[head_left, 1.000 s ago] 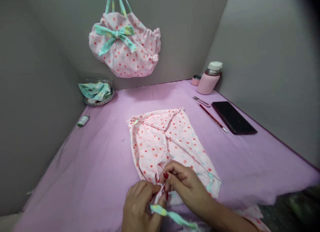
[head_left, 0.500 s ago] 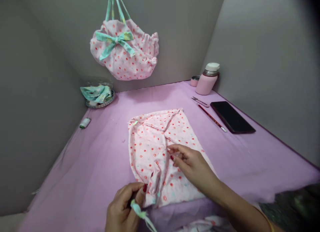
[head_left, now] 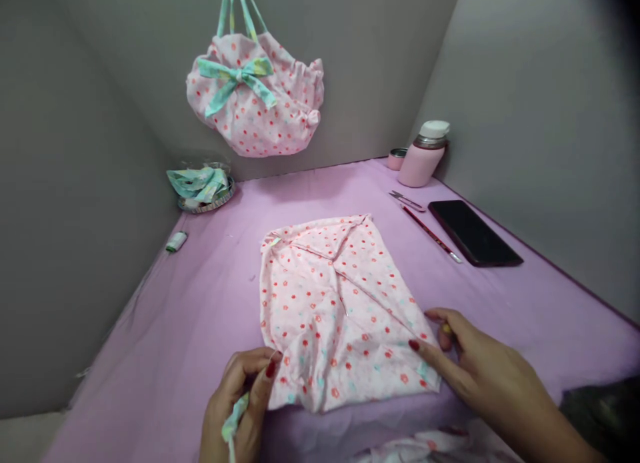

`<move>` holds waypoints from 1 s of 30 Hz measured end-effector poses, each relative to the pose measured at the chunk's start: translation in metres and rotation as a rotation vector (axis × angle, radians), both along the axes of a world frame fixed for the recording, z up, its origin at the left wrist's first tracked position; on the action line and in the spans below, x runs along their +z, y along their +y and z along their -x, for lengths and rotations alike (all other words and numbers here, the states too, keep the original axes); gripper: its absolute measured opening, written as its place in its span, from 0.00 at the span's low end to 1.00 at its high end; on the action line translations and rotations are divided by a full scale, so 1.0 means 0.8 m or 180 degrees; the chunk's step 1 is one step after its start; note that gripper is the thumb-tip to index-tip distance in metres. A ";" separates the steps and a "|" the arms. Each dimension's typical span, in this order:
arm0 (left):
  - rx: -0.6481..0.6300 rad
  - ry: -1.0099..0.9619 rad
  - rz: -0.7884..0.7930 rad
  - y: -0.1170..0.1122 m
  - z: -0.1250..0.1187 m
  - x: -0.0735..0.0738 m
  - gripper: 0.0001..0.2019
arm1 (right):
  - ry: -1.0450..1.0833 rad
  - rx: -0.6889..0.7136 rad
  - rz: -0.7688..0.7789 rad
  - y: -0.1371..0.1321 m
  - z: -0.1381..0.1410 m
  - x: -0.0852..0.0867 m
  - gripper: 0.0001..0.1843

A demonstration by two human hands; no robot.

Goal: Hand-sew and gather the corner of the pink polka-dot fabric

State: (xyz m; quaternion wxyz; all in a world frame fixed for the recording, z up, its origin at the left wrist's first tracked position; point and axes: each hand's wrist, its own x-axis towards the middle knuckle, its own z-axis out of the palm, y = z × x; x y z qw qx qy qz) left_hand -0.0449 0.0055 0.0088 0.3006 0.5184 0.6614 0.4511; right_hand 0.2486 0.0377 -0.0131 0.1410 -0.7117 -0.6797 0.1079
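A pink cloth piece with red dots [head_left: 335,310] lies spread on the purple table cover [head_left: 200,303]. My left hand [head_left: 240,403] is closed at the cloth's near left corner, pinching that edge together with a mint green strip [head_left: 234,423] that hangs down from my fingers. At the cloth's near right corner rests my right hand [head_left: 475,370], with fingertips pressing on the corner and a small yellowish thing by the thumb.
A finished pink dotted bag with a mint bow [head_left: 255,96] hangs on the back wall. A tray of mint strips [head_left: 203,186] and a small spool [head_left: 177,241] sit at left. At right are a pink bottle [head_left: 424,155], snips [head_left: 406,200], a red pencil [head_left: 430,233] and a dark phone [head_left: 473,233].
My right hand has moved from the cloth's near middle out to its near right corner. The bunched near edge has been drawn flat. My left hand has kept the green strip at the left corner.
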 end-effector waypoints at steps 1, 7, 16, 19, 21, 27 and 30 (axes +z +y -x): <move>-0.0022 -0.0172 0.0054 0.001 0.000 0.000 0.08 | -0.0017 -0.0003 0.0022 -0.004 0.001 -0.002 0.23; -0.0594 -0.0503 0.0010 -0.001 0.007 -0.004 0.08 | 0.0579 -0.0039 -0.0044 -0.006 0.005 0.000 0.19; -0.1890 0.0466 -0.0231 -0.002 0.015 -0.023 0.07 | 0.1023 -0.0300 -0.0244 0.008 -0.024 0.001 0.16; -0.2144 0.0817 -0.0324 -0.001 0.018 -0.029 0.08 | 0.0842 -0.0210 -0.0391 0.010 -0.023 0.000 0.15; -0.2202 0.0881 -0.0310 -0.002 0.021 -0.032 0.08 | 0.0769 -0.0135 -0.0486 0.010 -0.022 -0.001 0.14; -0.2205 0.0638 -0.0179 -0.007 0.020 -0.020 0.06 | 0.0557 0.0031 -0.0610 0.009 -0.022 -0.003 0.14; -0.2165 0.0728 -0.0231 -0.006 0.017 -0.014 0.05 | 0.0447 0.0078 -0.0605 0.009 -0.021 -0.002 0.13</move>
